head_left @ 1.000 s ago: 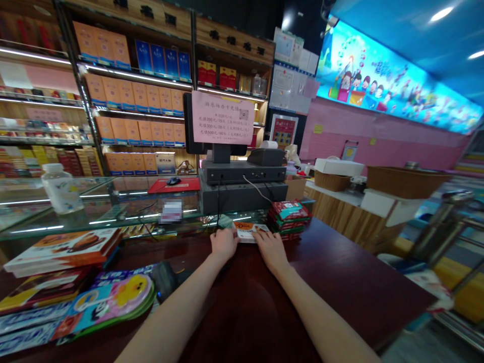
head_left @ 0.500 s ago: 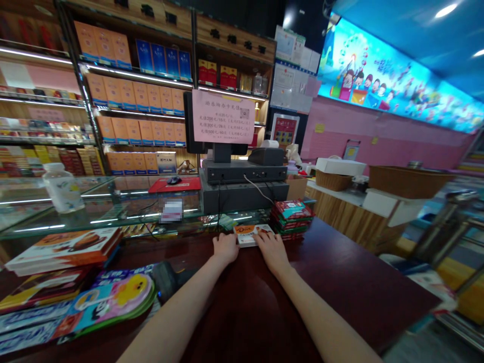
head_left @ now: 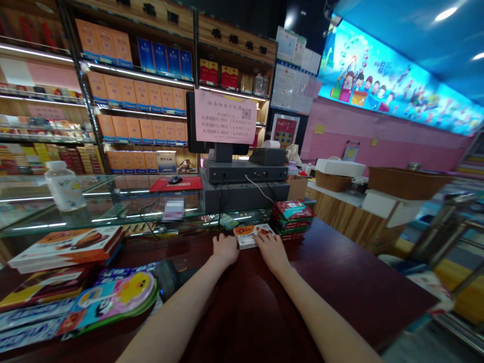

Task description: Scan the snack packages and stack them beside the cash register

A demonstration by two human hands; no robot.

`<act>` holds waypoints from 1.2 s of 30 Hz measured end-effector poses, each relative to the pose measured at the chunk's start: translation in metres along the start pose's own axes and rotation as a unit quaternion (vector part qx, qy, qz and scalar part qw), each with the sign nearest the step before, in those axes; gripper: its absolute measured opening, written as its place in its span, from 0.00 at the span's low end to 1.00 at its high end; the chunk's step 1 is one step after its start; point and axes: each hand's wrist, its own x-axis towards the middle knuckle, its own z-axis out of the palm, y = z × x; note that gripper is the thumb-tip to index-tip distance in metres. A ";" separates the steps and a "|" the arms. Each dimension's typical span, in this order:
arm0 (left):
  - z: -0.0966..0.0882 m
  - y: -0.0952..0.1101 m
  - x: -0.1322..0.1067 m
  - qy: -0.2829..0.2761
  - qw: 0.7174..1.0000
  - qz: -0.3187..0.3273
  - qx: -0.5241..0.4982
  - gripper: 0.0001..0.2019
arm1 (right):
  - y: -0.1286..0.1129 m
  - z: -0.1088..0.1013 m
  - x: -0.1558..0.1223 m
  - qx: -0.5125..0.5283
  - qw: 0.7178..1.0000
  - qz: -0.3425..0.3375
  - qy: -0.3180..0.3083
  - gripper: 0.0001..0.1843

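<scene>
A flat white and orange Dove chocolate box lies on the dark wooden counter, in front of the till. At its left end is my left hand, fingers curled against the side. My right hand grips the right part of the box, with fingers over the top and near edge. The box is held between both hands; part of its right side is hidden under my fingers. Just right of it stands a stack of red and green packets.
More Dove boxes lie stacked at the left, above colourful packs with a yellow duck. A dark handheld device sits beside my left forearm. Behind are the cash drawer, a glass display counter and a plastic bottle.
Both hands stay on the chocolate box, which looks turned very slightly. The camera view has shifted a little; nothing else has visibly moved.
</scene>
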 end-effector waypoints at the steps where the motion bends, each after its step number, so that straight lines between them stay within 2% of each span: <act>1: 0.000 0.000 -0.001 0.001 1.000 0.000 0.000 0.20 | 0.000 -0.001 0.000 0.004 1.000 -0.001 -0.002 0.21; 12: -0.010 0.001 -0.015 0.010 1.000 0.016 -0.011 0.19 | -0.004 0.000 0.002 0.009 1.000 0.001 -0.002 0.21; 17: -0.016 -0.006 -0.022 0.011 1.000 0.017 -0.014 0.20 | -0.005 -0.004 0.001 0.028 1.000 0.007 0.004 0.21; 26: -0.035 -0.032 -0.043 0.036 0.999 0.001 -0.010 0.21 | -0.015 -0.018 -0.002 0.032 0.999 0.009 0.014 0.23; 36: -0.058 -0.081 -0.077 0.087 0.996 0.001 -0.020 0.20 | -0.065 -0.051 0.005 0.081 0.996 -0.023 0.034 0.22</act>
